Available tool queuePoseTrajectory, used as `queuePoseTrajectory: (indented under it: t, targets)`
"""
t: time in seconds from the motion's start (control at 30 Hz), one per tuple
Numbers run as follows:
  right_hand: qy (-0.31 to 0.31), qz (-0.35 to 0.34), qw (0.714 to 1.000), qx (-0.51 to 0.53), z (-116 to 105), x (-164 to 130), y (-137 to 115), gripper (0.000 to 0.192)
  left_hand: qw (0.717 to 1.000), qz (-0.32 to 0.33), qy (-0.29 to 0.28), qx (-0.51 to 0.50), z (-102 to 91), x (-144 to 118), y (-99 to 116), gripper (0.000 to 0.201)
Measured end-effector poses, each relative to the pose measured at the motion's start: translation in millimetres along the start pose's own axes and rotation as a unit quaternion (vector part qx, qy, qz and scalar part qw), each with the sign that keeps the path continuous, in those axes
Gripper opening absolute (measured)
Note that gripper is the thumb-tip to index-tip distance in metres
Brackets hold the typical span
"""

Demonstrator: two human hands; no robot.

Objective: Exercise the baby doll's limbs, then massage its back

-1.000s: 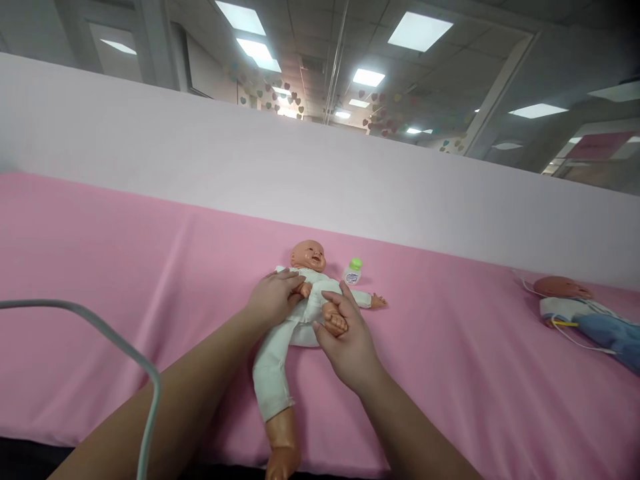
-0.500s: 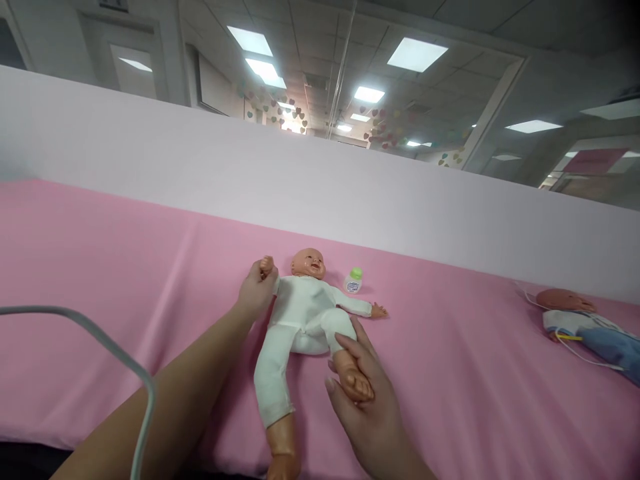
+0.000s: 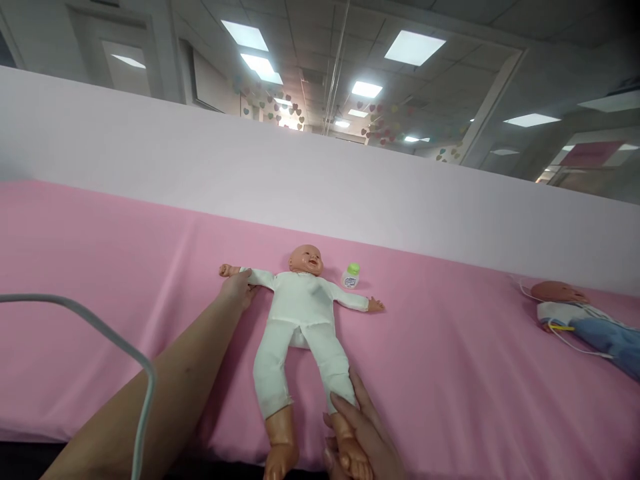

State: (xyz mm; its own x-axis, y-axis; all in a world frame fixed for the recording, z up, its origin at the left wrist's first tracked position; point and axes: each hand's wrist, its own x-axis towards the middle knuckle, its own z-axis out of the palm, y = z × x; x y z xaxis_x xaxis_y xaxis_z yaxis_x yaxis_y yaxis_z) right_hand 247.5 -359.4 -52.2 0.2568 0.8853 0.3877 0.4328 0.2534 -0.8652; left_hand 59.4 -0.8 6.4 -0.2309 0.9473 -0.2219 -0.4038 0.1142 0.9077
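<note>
A baby doll [image 3: 300, 313] in a white suit lies on its back on the pink cloth [image 3: 450, 373], head toward the far side, arms spread, both legs stretched toward me. My left hand [image 3: 239, 288] holds the doll's arm on the left side, pressed flat on the cloth near its wrist. My right hand [image 3: 357, 440] grips the doll's bare foot on the right side at the near edge of the cloth. A small white bottle with a green cap [image 3: 351, 275] stands just right of the doll's head.
A second doll in blue clothes [image 3: 580, 317] lies at the far right with thin white cords around it. A pale partition wall [image 3: 320, 180] rises behind the pink cloth. A grey cable [image 3: 125, 360] curves across the near left.
My left hand has drawn the doll's arm out from its chest to flat on the cloth. My right hand has pulled its bent leg straight toward me.
</note>
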Motion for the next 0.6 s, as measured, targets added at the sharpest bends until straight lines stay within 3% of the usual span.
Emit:
queuePoseTrajectory:
  t: [0.07, 0.13, 0.2, 0.27, 0.4, 0.5, 0.6]
  targets:
    - [0.006, -0.008, 1.0, 0.009, 3, 4, 0, 0.052, 1.0, 0.017, -0.007, 0.003, 1.0, -9, 3, 0.03]
    - [0.014, -0.02, 1.0, 0.01, 2, 12, -4, 0.052, 0.994, 0.095, -0.035, 0.044, 3.5, -23, 5, 0.038]
    - [0.019, -0.037, 0.999, 0.003, -2, 21, -11, 0.052, 0.97, 0.197, -0.063, 0.128, 7.5, -41, 7, 0.044]
    - [0.022, -0.048, 0.999, 0.002, -6, 32, -21, 0.05, 0.926, 0.284, -0.088, 0.232, 12.7, -60, 6, 0.047]
    - [0.029, -0.052, 0.998, -0.012, -12, 56, -38, 0.048, 0.796, 0.409, -0.185, 0.406, 22.7, -87, -5, 0.046]
    - [0.036, -0.058, 0.997, -0.048, -11, 75, -44, 0.05, 0.704, 0.468, -0.246, 0.475, 26.3, -93, -15, 0.046]
    - [0.028, -0.051, 0.997, -0.055, -9, 93, -47, 0.052, 0.646, 0.487, -0.272, 0.52, 25.9, -94, -20, 0.048]
